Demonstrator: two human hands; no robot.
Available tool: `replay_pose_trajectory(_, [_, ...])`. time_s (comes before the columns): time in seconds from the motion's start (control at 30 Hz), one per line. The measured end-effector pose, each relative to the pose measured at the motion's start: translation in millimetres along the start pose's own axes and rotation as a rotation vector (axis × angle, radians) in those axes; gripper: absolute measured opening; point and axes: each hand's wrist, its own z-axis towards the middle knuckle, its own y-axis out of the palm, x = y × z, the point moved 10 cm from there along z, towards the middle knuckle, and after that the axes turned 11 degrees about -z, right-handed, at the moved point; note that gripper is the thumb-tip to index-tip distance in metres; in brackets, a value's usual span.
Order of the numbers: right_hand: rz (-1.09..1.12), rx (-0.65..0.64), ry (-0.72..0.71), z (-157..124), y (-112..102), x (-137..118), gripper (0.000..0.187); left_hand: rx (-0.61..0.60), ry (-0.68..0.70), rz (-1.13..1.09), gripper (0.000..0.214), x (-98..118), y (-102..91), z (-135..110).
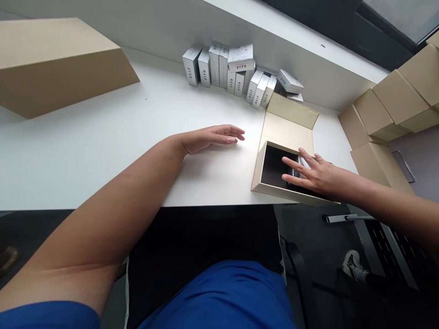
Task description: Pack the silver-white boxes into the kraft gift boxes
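One right hand point(317, 174) splayed over box point(277, 191)

Landmark: the open box point(274, 190), at the table's point(212, 178) near edge. I log its lid point(286, 130) laid out behind it. Small cartons point(214, 64) stand in a row behind and left of the box, one carton point(240, 55) resting on top of others; two more lie just behind the lid. Large box point(68, 73): well left. Stacked boxes point(373, 109): right. Left hand point(216, 137) is left of the box, right hand point(312, 176) over its right part. Beneath those fingers I see something inside, possibly a carton; mostly hidden.
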Motion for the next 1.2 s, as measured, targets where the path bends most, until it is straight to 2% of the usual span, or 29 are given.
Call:
replay_pose_trajectory(0.1, [-0.006, 0.003, -0.026, -1.2, 0.8, 2.5, 0.115, 0.034, 0.014, -0.029, 0.076, -1.5, -3.6, 2.0])
replay_pose_trajectory(0.23, [0.014, 0.056, 0.007, 6.7, -7.4, 4.8, 0.095, 0.068, 0.042, -0.057, 0.07, -2.7, -7.1, 3.9])
replay_pose_trajectory(0.33, [-0.037, 0.11, 0.035, 18.2, -15.0, 4.5, 0.089, 0.078, 0.046, -0.074, 0.07, -3.5, -8.3, 4.1])
replay_pose_trajectory(0.57, [-0.041, 0.209, -0.017, 56.1, -32.1, 5.1, 0.1, 0.071, 0.068, -0.085, 0.07, -3.2, -8.5, 5.4])
replay_pose_trajectory(0.73, [0.127, 0.181, 0.08, 54.4, -28.6, 23.1, 0.108, 0.074, 0.052, -0.093, 0.069, -3.6, -8.1, 5.0])
replay_pose_trajectory(0.87, [0.14, 0.214, 0.146, 46.2, -25.6, 34.1, 0.084, 0.065, 0.029, -0.072, 0.071, -3.1, -6.4, 3.2])
replay_pose_trajectory(0.97, [0.171, 0.287, 0.226, 50.2, -30.5, 40.0, 0.059, 0.044, 0.023, -0.05, 0.072, -3.0, -3.6, 2.4])
replay_pose_trajectory(1.03, [0.213, 0.318, 0.262, 54.4, -34.0, 40.2, 0.05, 0.027, 0.028, -0.041, 0.072, -3.1, -1.9, 2.4])
replay_pose_trajectory(1.13, [0.31, 0.322, 0.291, 51.3, -33.8, 43.8, 0.062, 0.005, 0.033, -0.044, 0.075, -4.2, -0.5, 3.0])
replay_pose_trajectory(1.2, [0.391, 0.355, 0.363, 36.2, -27.3, 59.1, 0.073, -0.001, 0.032, -0.052, 0.077, -5.0, -0.2, 3.4])
